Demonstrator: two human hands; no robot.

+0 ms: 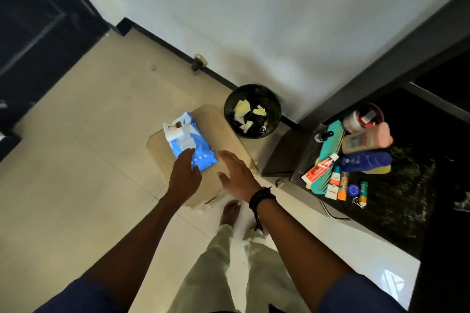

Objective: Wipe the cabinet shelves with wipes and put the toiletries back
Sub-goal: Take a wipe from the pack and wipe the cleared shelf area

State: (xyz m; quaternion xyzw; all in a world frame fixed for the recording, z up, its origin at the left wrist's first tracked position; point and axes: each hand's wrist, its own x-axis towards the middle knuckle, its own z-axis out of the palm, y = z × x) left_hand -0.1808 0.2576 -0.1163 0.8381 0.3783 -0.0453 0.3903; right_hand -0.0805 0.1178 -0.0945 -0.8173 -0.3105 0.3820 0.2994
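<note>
Wipes pack: blue soft-plastic wipes pack (201, 152) w/ white flap lifted, lying flat on beige flat-topped stool (229, 132), toward its left edge.
L hand: left hand (184, 173) rests on pack's near end, fingers extended; no wipe seen in its hold.
R hand: right hand (236, 173) hovers over stool just beside pack, palm down, fingers spread straight, holding nothing.
Toiletries: tubes, bottles, jar and teal plastic comb (326, 157) heaped on dark speckled counter (407, 198), right of stool, well apart from both hands.
Bin: black round waste bin (276, 119) against wall behind stool, crumpled used wipes inside.
Step (est.): drawing a fresh wipe; toiletries not yet returned.
Risk 1: pack lifts or slides off stool if wipe is pulled w/o pack pinned down.
Risk 2: several wipes come out chained if pulled fast.
Risk 3: toiletries pile sits near counter edge; a careless reach could knock tubes to floor.
Risk 4: flap left open, so remaining wipes dry out.
</note>
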